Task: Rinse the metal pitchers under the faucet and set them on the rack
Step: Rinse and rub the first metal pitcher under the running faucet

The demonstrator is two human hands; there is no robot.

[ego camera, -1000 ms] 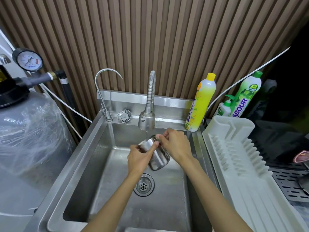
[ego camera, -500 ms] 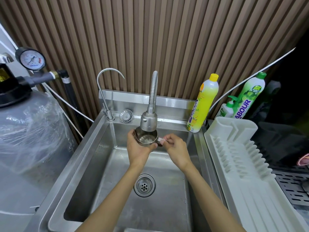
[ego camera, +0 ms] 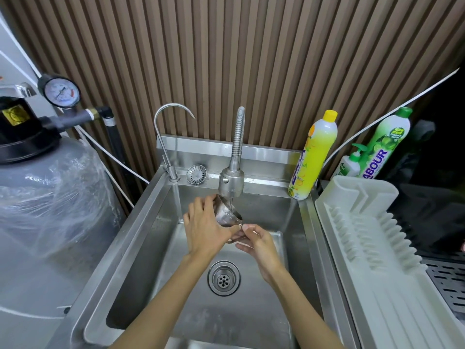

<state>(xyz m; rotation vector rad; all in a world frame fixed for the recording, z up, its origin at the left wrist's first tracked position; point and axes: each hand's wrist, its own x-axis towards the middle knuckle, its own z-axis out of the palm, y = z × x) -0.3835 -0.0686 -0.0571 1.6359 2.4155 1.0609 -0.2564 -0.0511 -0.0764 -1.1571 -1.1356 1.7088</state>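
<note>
A small metal pitcher (ego camera: 227, 214) is tilted under the flexible faucet (ego camera: 231, 181), its mouth up toward the spout. Water runs from the spout into it. My left hand (ego camera: 205, 229) wraps around the pitcher's body from the left. My right hand (ego camera: 259, 241) pinches the pitcher's handle at its lower right, just below the body. Both hands are over the steel sink (ego camera: 141, 238), above the drain (ego camera: 223, 278). The white dish rack (ego camera: 372, 248) stands to the right of the sink with nothing on it.
A thin gooseneck tap (ego camera: 166, 137) and a strainer cap (ego camera: 196, 173) sit on the sink's back ledge. A yellow soap bottle (ego camera: 314, 154) and a green bottle (ego camera: 382, 144) stand at the right. A wrapped grey tank (ego camera: 45, 217) with a gauge fills the left.
The pitcher has gone from on its side, to upright under the spout, to tilted there. My right hand has dropped lower, to the handle.
</note>
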